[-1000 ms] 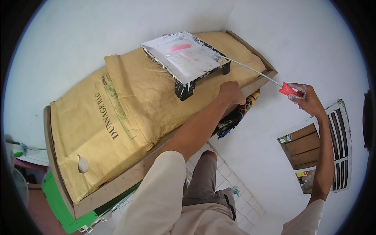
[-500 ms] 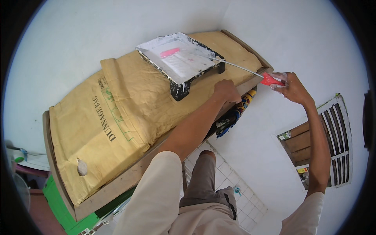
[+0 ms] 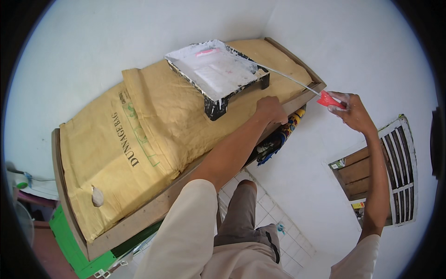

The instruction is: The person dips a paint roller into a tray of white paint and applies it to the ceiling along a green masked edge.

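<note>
My right hand (image 3: 351, 110), its fingers smeared with white, is closed around the red handle of a paint roller (image 3: 331, 100). From there the thin metal rod runs across to a pink roller head (image 3: 207, 52), partly covered in white at the far end of a paint tray (image 3: 218, 93). The tray is black, splashed with white paint, and stands on short legs atop brown paper. My left hand (image 3: 272, 110) is curled over the wooden edge (image 3: 302, 101) in front of the tray; its fingertips are partly hidden.
A large brown paper bag (image 3: 97, 153) with a small tear covers the wood-framed top. Patterned cloth (image 3: 290, 128) hangs below the edge. A barred window opening (image 3: 399, 172) is in the right wall. White tiles (image 3: 265, 204) lie below, and a green box (image 3: 69, 242) stands lower left.
The roller head has moved to the tray's far end, and less of its pink shows. My right hand has shifted slightly right and down with the handle. My left hand stays on the edge.
</note>
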The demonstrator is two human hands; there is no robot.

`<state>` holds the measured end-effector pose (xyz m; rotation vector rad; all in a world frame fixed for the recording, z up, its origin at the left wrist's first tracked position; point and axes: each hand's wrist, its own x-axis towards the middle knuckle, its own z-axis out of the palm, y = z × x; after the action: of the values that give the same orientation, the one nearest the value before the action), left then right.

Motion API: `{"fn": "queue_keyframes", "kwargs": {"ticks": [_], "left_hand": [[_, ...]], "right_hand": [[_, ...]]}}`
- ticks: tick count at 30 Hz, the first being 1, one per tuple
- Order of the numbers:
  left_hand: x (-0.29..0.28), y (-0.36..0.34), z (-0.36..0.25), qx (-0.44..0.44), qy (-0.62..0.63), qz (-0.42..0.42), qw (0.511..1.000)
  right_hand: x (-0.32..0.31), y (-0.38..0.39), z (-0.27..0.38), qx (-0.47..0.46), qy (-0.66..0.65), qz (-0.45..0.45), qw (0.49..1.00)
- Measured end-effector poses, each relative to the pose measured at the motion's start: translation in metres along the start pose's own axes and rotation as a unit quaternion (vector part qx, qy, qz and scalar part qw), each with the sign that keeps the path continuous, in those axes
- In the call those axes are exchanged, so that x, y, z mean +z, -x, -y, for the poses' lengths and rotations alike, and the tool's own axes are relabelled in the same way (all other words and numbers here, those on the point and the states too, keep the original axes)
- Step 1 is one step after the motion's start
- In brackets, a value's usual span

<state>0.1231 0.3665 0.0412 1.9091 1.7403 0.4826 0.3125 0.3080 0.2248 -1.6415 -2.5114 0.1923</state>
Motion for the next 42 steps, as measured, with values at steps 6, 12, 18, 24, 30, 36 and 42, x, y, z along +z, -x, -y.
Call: {"fn": "queue_keyframes", "kwargs": {"ticks": [6,12,18,24,30,36,42], "left_hand": [[0.002,0.0,0.001,0.002,-0.001,-0.017,1.0],[-0.001,0.001,0.003,0.002,0.007,-0.008,1.0],[0.001,0.0,0.001,0.007,0.005,-0.01,1.0],[0.0,-0.001,0.0,0.001,0.002,0.003,1.0],[0.001,0.0,0.001,-0.001,0.0,-0.007,1.0],[-0.002,0.0,0.002,0.008,0.006,0.001,1.0],[-0.003,0.001,-0.003,-0.002,0.003,0.015,1.0]], "right_hand": [[0.013,-0.024,0.002,-0.072,0.01,0.017,0.997],[0.0,-0.007,-0.012,-0.094,0.06,0.008,0.994],[-0.022,0.023,-0.018,0.008,-0.032,0.009,0.999],[-0.006,0.0,0.002,0.007,0.038,0.004,0.999],[-0.001,-0.01,0.012,-0.059,0.06,0.009,0.996],[-0.028,0.026,-0.01,-0.037,0.044,0.006,0.998],[-0.008,0.023,-0.027,-0.049,-0.016,-0.031,0.998]]}}
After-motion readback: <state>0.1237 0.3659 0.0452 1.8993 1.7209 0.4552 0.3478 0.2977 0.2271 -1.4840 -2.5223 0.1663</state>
